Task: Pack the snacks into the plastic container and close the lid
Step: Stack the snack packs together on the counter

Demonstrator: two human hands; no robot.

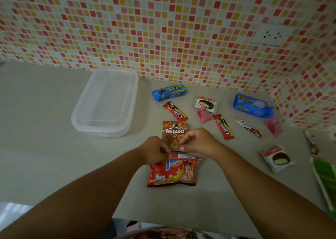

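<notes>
Grey countertop [54,157], snacks scattered beside a lidded plastic container [105,102].
Left hand [154,152] and right hand [199,142] pinch the red potato-snack bag [172,175] top.

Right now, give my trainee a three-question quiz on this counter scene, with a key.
1. True or false: the plastic container already holds snacks.
2. Which packet do the left hand and right hand both grip at its top edge?
A. the blue cookie pack
B. the red potato snack bag
C. the brown snack box
3. Fill in: the wall socket sits on the ____ side of the tiled wall.

Key
1. False; it looks empty, standing left of the snacks, with what seems to be its lid under it.
2. B
3. Right
</notes>
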